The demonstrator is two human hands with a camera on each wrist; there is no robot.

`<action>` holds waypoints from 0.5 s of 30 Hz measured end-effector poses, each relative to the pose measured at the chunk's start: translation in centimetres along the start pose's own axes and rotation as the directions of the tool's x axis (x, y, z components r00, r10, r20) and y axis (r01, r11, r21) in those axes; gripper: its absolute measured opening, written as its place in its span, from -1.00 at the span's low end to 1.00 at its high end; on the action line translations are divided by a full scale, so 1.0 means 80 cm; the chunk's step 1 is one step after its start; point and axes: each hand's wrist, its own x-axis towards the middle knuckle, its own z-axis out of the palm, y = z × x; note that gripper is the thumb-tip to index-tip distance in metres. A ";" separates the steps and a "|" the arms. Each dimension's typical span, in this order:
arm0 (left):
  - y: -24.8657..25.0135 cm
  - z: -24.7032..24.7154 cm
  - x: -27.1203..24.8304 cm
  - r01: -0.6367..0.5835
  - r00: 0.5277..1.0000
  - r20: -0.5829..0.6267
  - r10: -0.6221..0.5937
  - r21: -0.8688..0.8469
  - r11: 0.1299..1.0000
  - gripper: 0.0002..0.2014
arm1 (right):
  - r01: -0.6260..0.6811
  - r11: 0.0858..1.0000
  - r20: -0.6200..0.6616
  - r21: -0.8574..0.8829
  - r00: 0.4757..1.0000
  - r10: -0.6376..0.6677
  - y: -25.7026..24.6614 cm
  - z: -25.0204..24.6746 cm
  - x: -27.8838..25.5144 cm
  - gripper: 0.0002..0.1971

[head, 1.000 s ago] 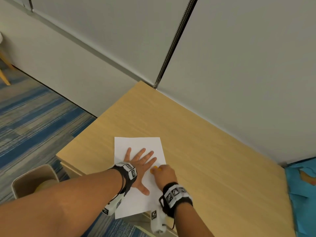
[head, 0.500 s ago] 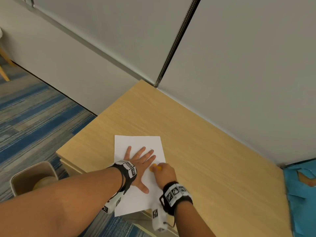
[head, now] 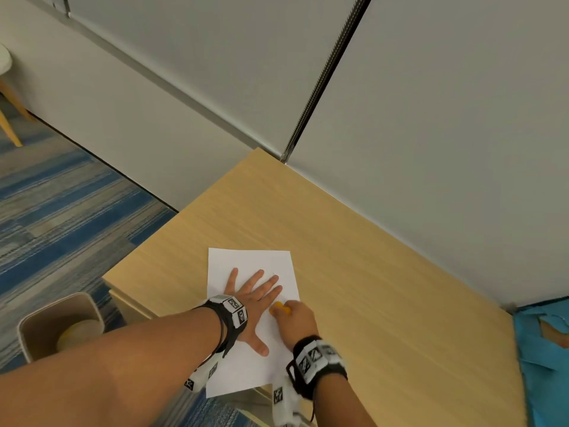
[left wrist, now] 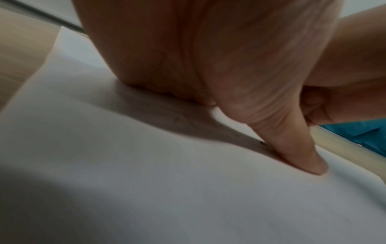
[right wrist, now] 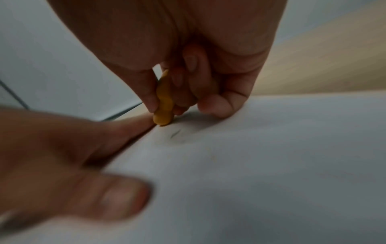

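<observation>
A white sheet of paper (head: 246,260) lies on the wooden table (head: 369,272), its near end hanging over the front edge. My left hand (head: 252,295) lies flat on the paper with fingers spread, pressing it down. My right hand (head: 297,318) pinches a small yellow-orange eraser (head: 279,308) just right of the left index finger. In the right wrist view the eraser (right wrist: 164,105) stands with its tip on the paper (right wrist: 271,165) beside faint pencil marks (right wrist: 175,134). The left wrist view shows my thumb pressed on the paper (left wrist: 125,165).
A beige waste bin (head: 58,326) stands on the blue striped carpet left of the table. Grey wall panels run along the table's far side. Blue material (head: 545,349) lies at the table's right end.
The right hand with the eraser has shifted slightly along the paper beside the left index finger. The left hand stays flat in the same place.
</observation>
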 end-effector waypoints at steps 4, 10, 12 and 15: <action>0.001 -0.002 -0.002 0.002 1.000 0.003 -0.002 -0.009 1.000 0.43 | 0.052 0.997 0.039 -0.057 0.998 -0.050 -0.004 0.007 -0.006 -0.70; 0.000 -0.001 -0.006 0.003 1.000 -0.007 -0.003 -0.036 0.999 0.48 | -0.003 1.000 -0.008 -0.005 1.000 0.003 -0.008 -0.005 0.033 -0.66; 0.000 -0.002 -0.004 0.001 1.000 -0.001 -0.001 -0.030 1.000 0.47 | -0.029 0.994 -0.024 0.107 0.999 0.031 0.007 -0.004 0.024 -0.66; -0.002 -0.009 -0.004 -0.012 1.000 0.022 0.012 -0.008 1.000 0.48 | -0.113 0.938 -0.075 0.328 0.987 0.145 0.038 -0.016 0.008 -0.71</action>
